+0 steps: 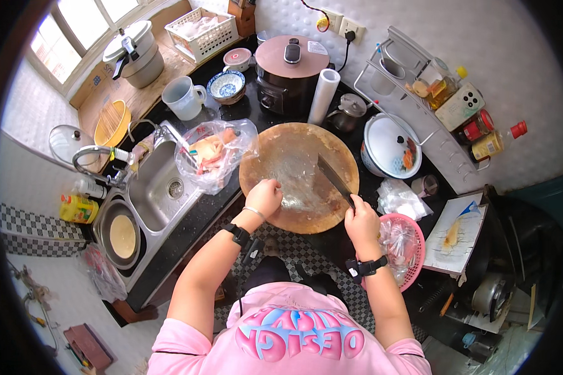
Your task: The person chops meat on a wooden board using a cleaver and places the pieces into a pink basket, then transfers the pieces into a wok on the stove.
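My right hand grips the handle of a cleaver, whose dark blade reaches over the right part of a round wooden chopping board. Over the board's lower left edge is my left hand, fingers curled in; whether it holds anything small cannot be seen. A clear plastic bag with raw poultry lies left of the board, partly over the sink's edge. Close to my right forearm stands a pink plastic basket with plastic bags in it.
At the left is a steel sink with a faucet. Behind the board stand an electric cooker, a roll of plastic film and a plastic jug. A lidded enamel pot sits at the right, below a wall rack.
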The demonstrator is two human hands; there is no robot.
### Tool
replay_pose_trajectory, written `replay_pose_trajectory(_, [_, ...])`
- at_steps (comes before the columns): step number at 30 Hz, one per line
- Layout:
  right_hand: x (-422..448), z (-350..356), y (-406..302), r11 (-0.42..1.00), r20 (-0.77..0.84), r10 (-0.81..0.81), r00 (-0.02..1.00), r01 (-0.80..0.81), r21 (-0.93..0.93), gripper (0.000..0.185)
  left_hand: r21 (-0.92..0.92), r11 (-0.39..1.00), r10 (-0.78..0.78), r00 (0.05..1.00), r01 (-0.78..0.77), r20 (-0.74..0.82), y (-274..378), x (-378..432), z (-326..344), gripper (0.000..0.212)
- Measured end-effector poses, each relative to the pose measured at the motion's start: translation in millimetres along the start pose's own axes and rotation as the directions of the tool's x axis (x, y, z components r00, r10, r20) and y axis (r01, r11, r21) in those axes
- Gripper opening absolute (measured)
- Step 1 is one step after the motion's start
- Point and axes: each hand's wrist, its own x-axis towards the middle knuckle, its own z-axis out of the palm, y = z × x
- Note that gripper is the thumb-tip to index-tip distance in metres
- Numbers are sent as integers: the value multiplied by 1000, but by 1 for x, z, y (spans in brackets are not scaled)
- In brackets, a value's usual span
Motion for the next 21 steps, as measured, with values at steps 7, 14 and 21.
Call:
replay_pose_trajectory(7, [3, 11, 12, 988, 81, 50, 995, -38, -150, 40, 5, 1000, -27, 987, 27, 159, 12, 36, 15, 22])
replay_pose_trajectory(14, [4, 20, 46, 990, 83, -38, 996, 49, -135, 43, 21, 997, -76, 979, 73, 188, 37, 52, 46, 26])
replay_pose_trajectory(21, [19, 46, 47, 990, 113, -125, 986, 132, -54, 37, 85, 987, -141, 987, 135, 73, 34, 47, 43, 24])
